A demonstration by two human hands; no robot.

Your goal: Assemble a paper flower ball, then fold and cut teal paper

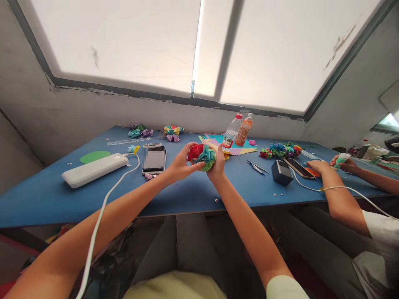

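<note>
Both my hands hold a folded paper ball (204, 156) of red, teal and green pieces just above the blue table (187, 193). My left hand (181, 164) grips its left side, with the fingers curled over the red part. On the right side my right hand (219, 164) cups the ball from behind and below. A phone (154, 160) lies on the table just left of my left hand.
A white power bank (93, 169) with a white cable lies at the left, by a green paper disc (95, 156). Two bottles (237, 131) stand on coloured paper sheets behind. More paper balls (280, 150) lie right. A co-worker's hands (330, 165) work at the right, near a dark box (281, 172).
</note>
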